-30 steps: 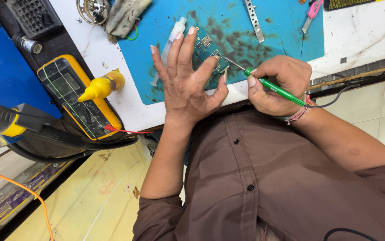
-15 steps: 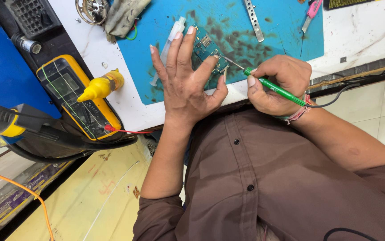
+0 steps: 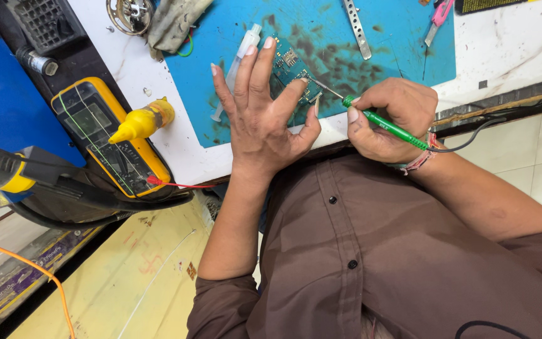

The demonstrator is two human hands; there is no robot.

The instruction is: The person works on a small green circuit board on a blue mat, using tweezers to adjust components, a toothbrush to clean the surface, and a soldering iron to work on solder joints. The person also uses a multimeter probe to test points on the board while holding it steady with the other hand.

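Observation:
My left hand (image 3: 263, 116) rests flat on the blue work mat (image 3: 396, 47), fingers spread, with thumb and fingertips steadying a small green circuit board (image 3: 289, 69). My right hand (image 3: 391, 118) grips a green soldering iron (image 3: 387, 123) like a pen. Its metal tip touches the board's right edge. A clear syringe (image 3: 238, 59) lies on the mat just left of my left fingers.
A yellow multimeter (image 3: 107, 135) with a red probe lead lies at the left, a yellow squeeze bottle (image 3: 142, 122) on it. A grey rag (image 3: 173, 22), metal tweezers (image 3: 355, 28) and a pink tool (image 3: 440, 16) lie further back. A hot-air handle (image 3: 1, 169) sits far left.

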